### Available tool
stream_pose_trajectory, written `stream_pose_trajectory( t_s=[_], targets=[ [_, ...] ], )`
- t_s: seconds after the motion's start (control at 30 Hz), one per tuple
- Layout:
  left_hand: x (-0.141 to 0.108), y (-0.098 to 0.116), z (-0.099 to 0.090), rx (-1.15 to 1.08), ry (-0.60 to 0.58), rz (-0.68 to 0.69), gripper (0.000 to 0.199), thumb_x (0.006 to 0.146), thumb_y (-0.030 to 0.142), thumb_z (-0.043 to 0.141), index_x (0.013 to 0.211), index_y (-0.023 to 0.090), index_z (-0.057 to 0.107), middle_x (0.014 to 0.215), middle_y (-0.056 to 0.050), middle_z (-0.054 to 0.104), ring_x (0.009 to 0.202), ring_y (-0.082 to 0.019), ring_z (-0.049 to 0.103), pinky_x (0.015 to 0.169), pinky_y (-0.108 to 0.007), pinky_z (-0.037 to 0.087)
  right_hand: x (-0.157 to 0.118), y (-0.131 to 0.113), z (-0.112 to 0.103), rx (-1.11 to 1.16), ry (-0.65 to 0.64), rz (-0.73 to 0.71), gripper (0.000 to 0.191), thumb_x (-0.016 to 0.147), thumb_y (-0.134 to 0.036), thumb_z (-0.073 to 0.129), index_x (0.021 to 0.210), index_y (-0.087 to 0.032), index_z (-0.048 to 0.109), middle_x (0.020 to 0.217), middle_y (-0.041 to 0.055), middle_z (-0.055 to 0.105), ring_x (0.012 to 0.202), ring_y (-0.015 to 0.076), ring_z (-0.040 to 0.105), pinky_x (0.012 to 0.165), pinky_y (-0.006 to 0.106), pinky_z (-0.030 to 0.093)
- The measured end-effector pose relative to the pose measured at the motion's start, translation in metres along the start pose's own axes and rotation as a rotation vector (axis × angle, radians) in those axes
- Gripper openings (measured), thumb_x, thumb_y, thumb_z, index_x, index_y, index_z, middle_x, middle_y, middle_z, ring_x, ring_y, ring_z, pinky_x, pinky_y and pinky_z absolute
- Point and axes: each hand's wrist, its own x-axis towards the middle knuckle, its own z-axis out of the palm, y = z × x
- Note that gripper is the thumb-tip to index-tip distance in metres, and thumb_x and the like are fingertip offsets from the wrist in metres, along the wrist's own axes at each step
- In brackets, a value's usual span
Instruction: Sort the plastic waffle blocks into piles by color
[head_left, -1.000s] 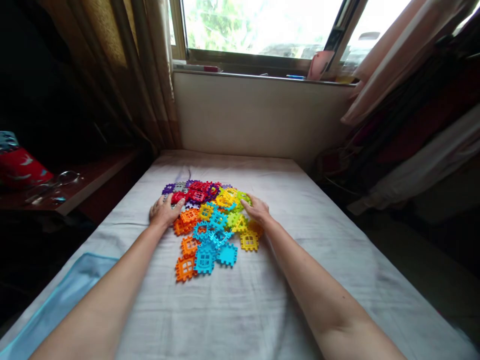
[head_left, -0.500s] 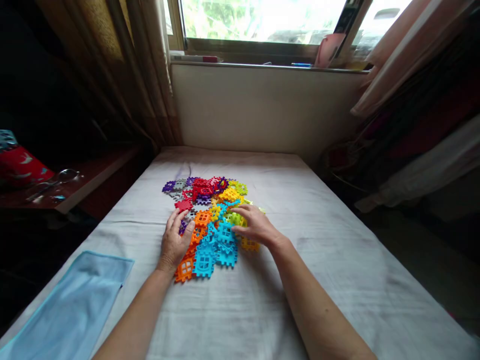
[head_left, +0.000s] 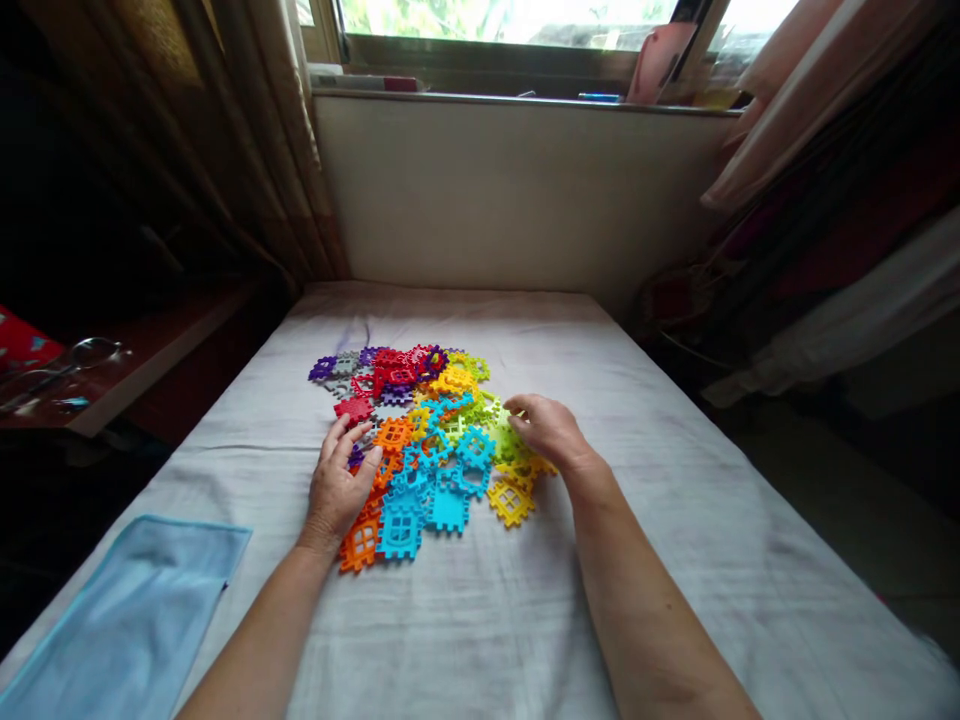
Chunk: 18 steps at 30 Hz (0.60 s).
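Note:
A pile of flat plastic interlocking building pieces with notched edges lies on the sheet, in orange, blue, yellow, green, red, purple and grey. My left hand (head_left: 341,485) rests at the pile's left side, fingers apart, beside an orange piece (head_left: 393,435) and just below a red piece (head_left: 353,410). On the right, my right hand (head_left: 551,430) has its fingers bent with a gap at the thumb, its tips at the green pieces (head_left: 504,435). A yellow window-shaped piece (head_left: 511,500) lies below that hand. Blue pieces (head_left: 400,522) spread across the near middle.
A pale sheet (head_left: 660,560) covers the bed-like surface. A light blue cloth (head_left: 127,610) lies at the near left. Glasses (head_left: 94,352) sit on a dark red side table (head_left: 165,345). Curtains and hanging clothes flank the low wall (head_left: 487,190) under the window.
My right hand has moved right from over the blue and green pieces to the pile's right edge. Blue, green and yellow pieces there are shifted and more spread out. My left hand stays beside the pile.

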Motion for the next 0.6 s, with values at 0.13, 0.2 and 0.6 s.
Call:
stream_pose_trajectory(
  t_s=[0.13,0.2,0.6],
  targets=[
    [0.000,0.002,0.000,0.008,-0.009,-0.012,0.039,0.083,0.045,0.055,0.114,0.024,0.065,0.140,-0.009,0.052,0.133,-0.027,0.049,0.112,-0.041,0.042,0.005,-0.019,0.024,-0.014,0.083,-0.117,0.034,0.091,-0.025,0.055,0.122,-0.031,0.068,0.119,0.0045,0.068,0.108,0.0201,0.062,0.091,0.028,0.048],
    [0.000,0.003,-0.001,0.011,-0.016,-0.017,0.038,0.083,0.044,0.055,0.114,0.025,0.065,0.140,-0.008,0.053,0.133,-0.027,0.049,0.112,-0.041,0.043,0.006,-0.024,0.030,-0.046,0.077,-0.160,0.034,0.089,-0.024,0.057,0.120,-0.032,0.069,0.120,0.0041,0.067,0.111,0.0201,0.060,0.093,0.027,0.046],
    [-0.002,0.005,0.000,0.020,-0.032,-0.024,0.038,0.084,0.045,0.055,0.113,0.024,0.066,0.144,-0.009,0.050,0.133,-0.027,0.050,0.112,-0.042,0.042,0.002,-0.017,0.013,-0.094,0.040,-0.054,0.027,0.090,-0.020,0.051,0.108,-0.024,0.072,0.120,0.0087,0.065,0.113,0.0228,0.058,0.095,0.031,0.045]
  ],
)
